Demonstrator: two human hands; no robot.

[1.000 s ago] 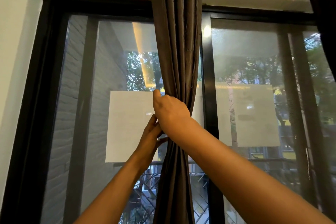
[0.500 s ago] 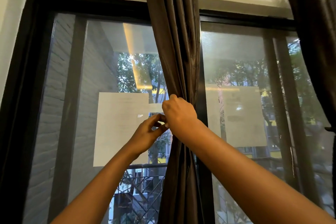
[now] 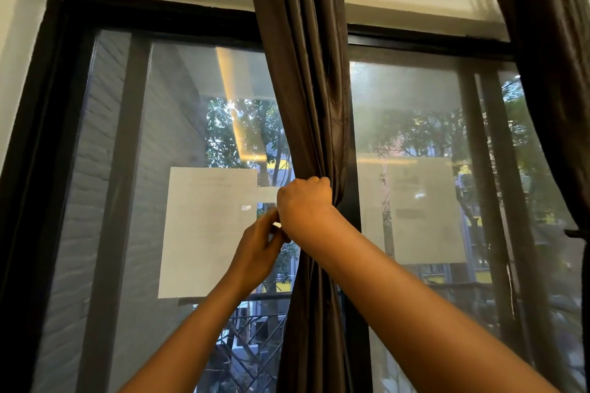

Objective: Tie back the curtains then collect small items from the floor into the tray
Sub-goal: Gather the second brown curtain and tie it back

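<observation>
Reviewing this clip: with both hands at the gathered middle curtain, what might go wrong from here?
1. The right hand alone cinches the middle curtain; if it loosens, the folds would likely spread before any tie holds.
2. The left hand pinches something small, hidden behind the right wrist; it may slip out.
3. The right-side curtain still hangs loose, easily forgotten.

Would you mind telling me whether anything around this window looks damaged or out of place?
The top of the right-hand curtain looks frayed: loose threads trail along the wall near its upper edge. Two sheets of paper are stuck on the glass. The middle curtain shows only creases.
</observation>
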